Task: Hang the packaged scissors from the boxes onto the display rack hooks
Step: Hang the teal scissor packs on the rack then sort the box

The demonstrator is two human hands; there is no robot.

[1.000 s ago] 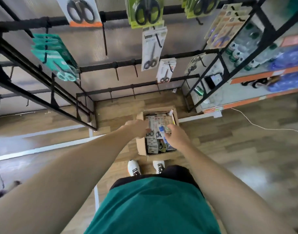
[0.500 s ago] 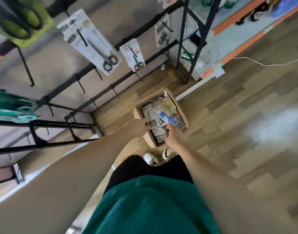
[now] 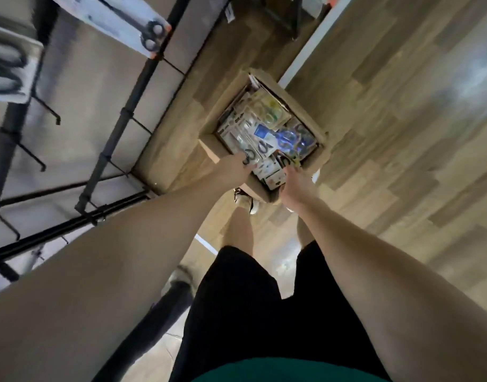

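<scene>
An open cardboard box (image 3: 305, 104) stands on the floor, filled with several packaged scissors (image 3: 267, 114). My left hand (image 3: 232, 170) is at the box's near left corner, its fingers closed on a white pack of black-handled scissors (image 3: 260, 150). My right hand (image 3: 293, 186) is at the near edge with its fingertips down among the packs; blur hides its grip. A blue-labelled pack (image 3: 264, 132) lies in the middle of the box. The black display rack (image 3: 121, 117) with bare hooks (image 3: 48, 111) rises on the left. Two hung packs (image 3: 126, 20) show at the top.
Wood-look flooring (image 3: 402, 133) spreads to the right of the box. My white shoes (image 3: 246, 199) stand just in front of it. A white floor strip (image 3: 305, 45) runs past the box's far side. The rack's lower bars (image 3: 71, 224) sit close to my left arm.
The view has tilted down and swung left. My right hand has let go of the blue-labelled pack and dropped to the box's near edge. My left hand moved from the box rim onto a white pack.
</scene>
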